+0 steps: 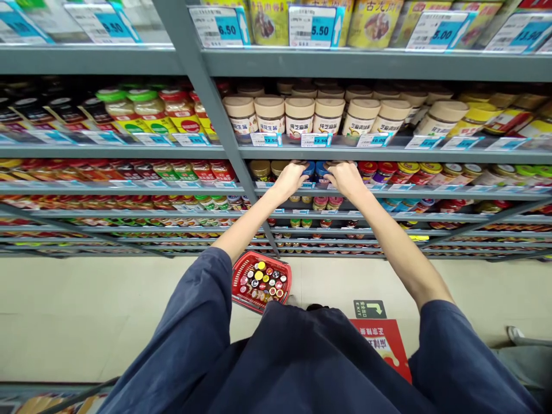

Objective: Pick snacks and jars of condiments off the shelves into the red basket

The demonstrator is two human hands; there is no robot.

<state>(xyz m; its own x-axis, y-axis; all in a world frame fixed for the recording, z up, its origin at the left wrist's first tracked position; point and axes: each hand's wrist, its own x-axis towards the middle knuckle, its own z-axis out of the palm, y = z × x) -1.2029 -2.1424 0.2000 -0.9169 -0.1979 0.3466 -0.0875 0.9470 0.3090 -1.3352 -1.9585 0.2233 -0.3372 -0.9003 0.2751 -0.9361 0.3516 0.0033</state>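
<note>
Left hand point(292, 179) and right hand point(345, 177) at blue-lidded jars point(319, 172); fingers' opening and hold cannot be told. Close packing favours level, unhurried handling.

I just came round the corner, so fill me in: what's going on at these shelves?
A person is reaching into the shelves with both hands. The left hand and right hand are at the blue-lidded jars; whether they grip any is hard to tell. Beige-lidded jars stand one shelf up. A red basket with many lidded jars inside sits on the floor.
</note>
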